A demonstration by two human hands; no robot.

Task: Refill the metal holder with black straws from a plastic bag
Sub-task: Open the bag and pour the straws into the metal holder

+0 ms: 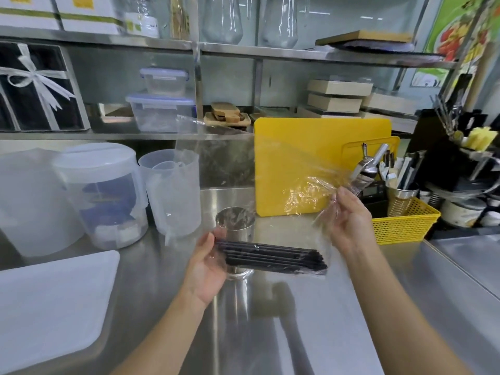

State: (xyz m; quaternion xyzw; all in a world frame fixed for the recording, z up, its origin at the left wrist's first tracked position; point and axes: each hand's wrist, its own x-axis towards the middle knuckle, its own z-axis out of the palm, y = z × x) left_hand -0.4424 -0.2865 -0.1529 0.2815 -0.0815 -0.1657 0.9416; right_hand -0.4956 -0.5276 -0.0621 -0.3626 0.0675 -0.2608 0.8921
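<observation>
A bundle of black straws (273, 257) lies level in the air, in front of the round metal holder (234, 220) that stands on the steel counter. My left hand (207, 269) grips the bundle's left end. My right hand (349, 220) pinches a clear plastic bag (270, 163), raised up to the right; the bag spreads wide toward the upper left and part of its film seems to wrap the straws. The holder's lower half is hidden behind the straws, and I cannot tell what is inside it.
A yellow cutting board (319, 163) leans behind the holder. A yellow mesh basket (403, 226) with utensils sits at the right. Clear plastic jugs (173, 190) and a lidded tub (102, 193) stand at the left, and a white tray (51, 301) lies at the near left.
</observation>
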